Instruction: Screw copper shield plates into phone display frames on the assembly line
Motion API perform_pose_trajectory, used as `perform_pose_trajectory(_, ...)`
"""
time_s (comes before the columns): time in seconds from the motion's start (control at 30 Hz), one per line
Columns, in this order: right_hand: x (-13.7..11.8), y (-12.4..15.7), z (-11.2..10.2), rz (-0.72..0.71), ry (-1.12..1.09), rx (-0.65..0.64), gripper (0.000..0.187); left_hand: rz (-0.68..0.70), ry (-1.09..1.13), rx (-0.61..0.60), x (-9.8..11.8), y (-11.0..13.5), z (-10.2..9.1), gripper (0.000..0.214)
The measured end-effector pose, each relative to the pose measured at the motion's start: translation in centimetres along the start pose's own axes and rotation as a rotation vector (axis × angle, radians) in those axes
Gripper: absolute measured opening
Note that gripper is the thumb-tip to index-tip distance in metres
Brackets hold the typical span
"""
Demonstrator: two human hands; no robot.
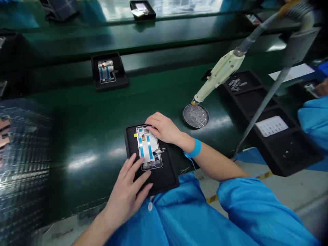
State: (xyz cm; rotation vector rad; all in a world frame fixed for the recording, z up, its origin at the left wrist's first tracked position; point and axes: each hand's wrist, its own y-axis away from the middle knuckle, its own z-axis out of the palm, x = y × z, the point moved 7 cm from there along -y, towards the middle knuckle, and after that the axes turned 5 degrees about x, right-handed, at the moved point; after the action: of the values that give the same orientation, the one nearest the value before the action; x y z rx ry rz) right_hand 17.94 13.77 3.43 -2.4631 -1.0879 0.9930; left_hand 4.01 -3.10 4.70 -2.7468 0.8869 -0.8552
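Note:
A phone frame (149,147) with blue strips and a silver ribbon lies in a black tray (164,174) on the green belt in front of me. My left hand (127,191) rests flat on the tray's near left, fingers spread, fingertips touching the frame's lower left edge. My right hand (164,128) is curled over the frame's top right corner, fingers bent down and pressed on it. A blue wrist strap (196,149) circles my right wrist.
A hanging cream electric screwdriver (217,77) points down at a round screw dish (195,116). A black compartment tray (271,126) stands at the right. Another phone frame in a tray (109,71) lies further up the belt. Another person's blue sleeve (314,118) is at far right.

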Motion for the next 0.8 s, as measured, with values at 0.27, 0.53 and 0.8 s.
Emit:
perform_pose_trajectory(0.27, 0.9, 0.7, -0.2, 0.032, -0.116, 0.089, 0.017, 0.084, -0.044, -0.030, 1.7, -4.0, 2.9, 0.016)
perform_pose_trajectory(0.53, 1.1, 0.8, -0.1, 0.039, -0.165, 0.094, 0.016, 0.137, -0.084, -0.087, 1.9, -4.6, 4.0, 0.016)
perform_pose_trajectory(0.8, 0.6, 0.7, -0.2, 0.020, -0.176, 0.103, 0.016, 0.219, -0.194, -0.138, 2.0, -4.6, 5.2, 0.020)
